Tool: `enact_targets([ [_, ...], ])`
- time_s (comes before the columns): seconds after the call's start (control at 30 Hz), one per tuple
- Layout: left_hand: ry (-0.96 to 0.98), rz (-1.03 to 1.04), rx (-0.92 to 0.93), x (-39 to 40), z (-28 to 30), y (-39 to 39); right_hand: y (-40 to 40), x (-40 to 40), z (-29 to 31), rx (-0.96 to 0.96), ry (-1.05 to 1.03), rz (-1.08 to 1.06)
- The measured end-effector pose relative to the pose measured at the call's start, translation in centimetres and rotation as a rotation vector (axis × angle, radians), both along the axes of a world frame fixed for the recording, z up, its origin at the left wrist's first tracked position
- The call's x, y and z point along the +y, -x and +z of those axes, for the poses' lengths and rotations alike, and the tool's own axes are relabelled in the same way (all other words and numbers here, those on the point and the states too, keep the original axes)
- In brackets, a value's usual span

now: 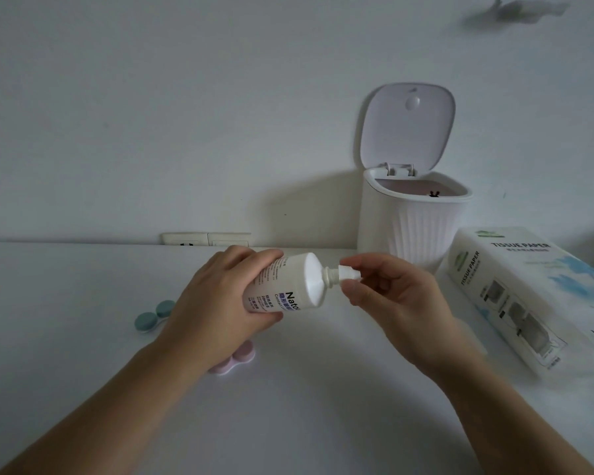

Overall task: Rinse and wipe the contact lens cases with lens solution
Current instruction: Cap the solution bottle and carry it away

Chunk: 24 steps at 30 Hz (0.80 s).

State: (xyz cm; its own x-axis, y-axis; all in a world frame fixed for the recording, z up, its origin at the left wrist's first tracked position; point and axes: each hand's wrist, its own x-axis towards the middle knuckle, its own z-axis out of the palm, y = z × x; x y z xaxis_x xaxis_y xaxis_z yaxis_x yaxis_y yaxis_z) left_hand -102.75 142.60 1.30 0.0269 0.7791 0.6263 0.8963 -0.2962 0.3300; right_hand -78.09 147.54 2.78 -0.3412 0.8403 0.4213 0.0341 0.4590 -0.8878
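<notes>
Pink and round, one lens case (pixel 235 361) lies on the white table (pixel 288 423), just under the bottle and partly hidden by the left wrist. The bottle (pixel 287 286) of lens solution is held on its side above the table. The left hand (pixel 220 289) is wrapped around the bottle's body. The right hand (pixel 398 296) pinches the small white cap (pixel 348 274) at the bottle's tip with thumb and finger.

Left of the bottle, a bit farther back, sits a green lens case (pixel 155 316) with both lids on. Right of the bottle is a long tissue paper box (pixel 528 296). Behind the bottle, near the wall, stands a small white bin (pixel 412 228) with its lid up.

What could go wrong? The bottle lies sideways, so if the left hand squeezes while the cap comes off, solution could squirt on the table. The tiny cap could slip from the fingers and roll away. Both cases look shut, so pouring now would miss the insides.
</notes>
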Motion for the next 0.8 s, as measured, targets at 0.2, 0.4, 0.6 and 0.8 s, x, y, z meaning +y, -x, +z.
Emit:
enact_targets([
  [0.2, -0.010, -0.008, 0.009, -0.1, -0.1, -0.1, 0.1, -0.4, 0.0, -0.122, -0.156, -0.088],
  [0.4, -0.001, -0.003, 0.044, -0.3, 0.2, -0.4, 0.5, -0.7, 0.1, -0.219, -0.226, -0.199],
  [0.6, 0.010, -0.006, 0.113, -0.3, 0.4, -0.7, 0.8, -0.3, -0.2, -0.376, -0.193, -0.299],
  [0.8, 0.012, -0.005, 0.044, -0.4, 0.5, -0.7, -0.3, -0.5, 0.3, -0.215, -0.138, -0.112],
])
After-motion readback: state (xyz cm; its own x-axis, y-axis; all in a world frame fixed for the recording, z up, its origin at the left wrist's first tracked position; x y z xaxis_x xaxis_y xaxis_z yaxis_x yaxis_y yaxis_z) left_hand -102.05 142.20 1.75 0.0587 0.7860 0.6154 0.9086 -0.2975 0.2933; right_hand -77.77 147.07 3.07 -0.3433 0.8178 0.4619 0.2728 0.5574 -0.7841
